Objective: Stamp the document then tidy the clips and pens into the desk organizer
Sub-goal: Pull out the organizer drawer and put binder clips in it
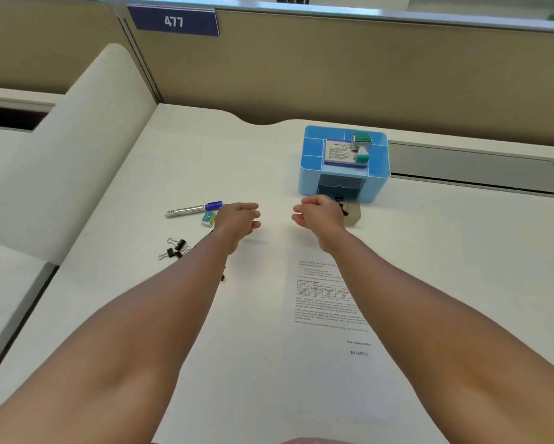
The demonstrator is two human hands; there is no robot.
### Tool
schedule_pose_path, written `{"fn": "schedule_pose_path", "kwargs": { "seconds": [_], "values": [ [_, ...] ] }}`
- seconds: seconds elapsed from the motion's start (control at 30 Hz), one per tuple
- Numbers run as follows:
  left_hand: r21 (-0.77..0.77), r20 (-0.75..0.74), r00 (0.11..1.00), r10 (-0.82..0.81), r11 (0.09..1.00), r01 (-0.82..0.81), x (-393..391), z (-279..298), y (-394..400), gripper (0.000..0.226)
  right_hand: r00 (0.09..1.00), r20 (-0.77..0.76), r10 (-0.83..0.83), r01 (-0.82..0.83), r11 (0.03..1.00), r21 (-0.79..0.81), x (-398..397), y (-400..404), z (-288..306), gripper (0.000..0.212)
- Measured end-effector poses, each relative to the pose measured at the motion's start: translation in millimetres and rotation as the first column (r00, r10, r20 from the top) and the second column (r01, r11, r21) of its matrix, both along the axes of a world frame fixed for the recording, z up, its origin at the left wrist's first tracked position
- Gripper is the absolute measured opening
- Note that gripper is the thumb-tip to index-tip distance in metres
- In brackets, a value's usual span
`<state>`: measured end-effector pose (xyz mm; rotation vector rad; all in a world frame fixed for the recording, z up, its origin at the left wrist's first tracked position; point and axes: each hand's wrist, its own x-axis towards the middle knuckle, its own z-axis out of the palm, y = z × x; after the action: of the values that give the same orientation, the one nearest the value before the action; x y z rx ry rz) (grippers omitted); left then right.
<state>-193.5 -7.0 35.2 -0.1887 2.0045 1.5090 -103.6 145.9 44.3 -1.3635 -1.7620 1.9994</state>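
Note:
The document lies on the desk before me and bears a dark "ENTERED" stamp mark near its bottom. A blue desk organizer stands beyond it, holding a green stamp and a card box. Its small drawer is pulled out, with black binder clips inside. My right hand hovers just left of the drawer, fingers loosely curled. My left hand hovers with fingers apart beside a blue-capped pen and an eraser. More binder clips lie at the left.
Tan cubicle partitions rise behind the desk, one with a "477" sign. A grey cable-tray cover is set into the desk right of the organizer. The desk's left edge drops to a lower surface.

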Motion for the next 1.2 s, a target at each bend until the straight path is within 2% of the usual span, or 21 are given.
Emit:
{"fn": "schedule_pose_path", "kwargs": {
  "seconds": [0.1, 0.2, 0.33, 0.4, 0.47, 0.57, 0.67, 0.77, 0.87, 1.03, 1.2],
  "values": [
    [-0.065, -0.036, 0.998, 0.059, 0.996, -0.061, -8.4, -5.2, -28.3, 0.019, 0.969, 0.072, 0.235, -0.241, 0.966, 0.095, -4.9, -22.4, -7.1, 0.013],
    [-0.138, -0.065, 0.991, 0.116, 0.983, -0.124, -20.3, -9.5, -55.4, 0.018, 0.898, 0.148, 0.415, -0.437, 0.879, 0.189, -9.4, -44.2, -11.0, 0.019],
    [-0.300, -0.134, 0.990, 0.053, 0.950, -0.091, -28.9, -14.3, -90.6, 0.025, 0.777, 0.238, 0.583, -0.630, 0.724, 0.281, -14.3, -67.8, -17.4, 0.024],
    [-0.411, -0.160, 0.985, -0.057, 0.912, -0.014, -28.8, -12.4, -105.4, 0.025, 0.662, 0.327, 0.674, -0.749, 0.577, 0.326, -17.0, -76.5, -21.8, 0.024],
    [-0.515, -0.146, 0.968, -0.205, 0.851, 0.102, -29.0, -9.4, -117.3, 0.025, 0.509, 0.418, 0.752, -0.853, 0.379, 0.357, -18.7, -85.0, -25.0, 0.025],
    [-0.615, -0.104, 0.920, -0.377, 0.751, 0.239, -30.8, -7.2, -128.8, 0.029, 0.322, 0.512, 0.797, -0.911, 0.113, 0.397, -19.3, -97.7, -28.1, 0.027],
    [-0.662, -0.080, 0.869, -0.488, 0.677, 0.320, -31.9, -5.4, -134.3, 0.028, 0.236, 0.540, 0.808, -0.902, -0.024, 0.431, -18.6, -109.5, -30.2, 0.027],
    [-0.712, -0.092, 0.812, -0.576, 0.608, 0.351, -31.8, -4.0, -135.0, 0.028, 0.173, 0.562, 0.809, -0.895, -0.109, 0.433, -16.9, -117.0, -31.1, 0.026],
    [-0.775, -0.098, 0.749, -0.655, 0.523, 0.356, -28.8, -4.5, -132.9, 0.033, 0.151, 0.585, 0.797, -0.877, -0.166, 0.451, -14.6, -119.2, -32.4, 0.025],
    [-0.851, -0.091, 0.687, -0.720, 0.415, 0.322, -25.3, -7.4, -129.5, 0.039, 0.182, 0.627, 0.757, -0.858, -0.190, 0.478, -11.3, -115.1, -36.3, 0.024],
    [-0.873, -0.084, 0.692, -0.717, 0.388, 0.297, -24.3, -10.9, -127.5, 0.038, 0.245, 0.678, 0.693, -0.853, -0.179, 0.491, -12.6, -113.9, -38.5, 0.021]
  ]
}}
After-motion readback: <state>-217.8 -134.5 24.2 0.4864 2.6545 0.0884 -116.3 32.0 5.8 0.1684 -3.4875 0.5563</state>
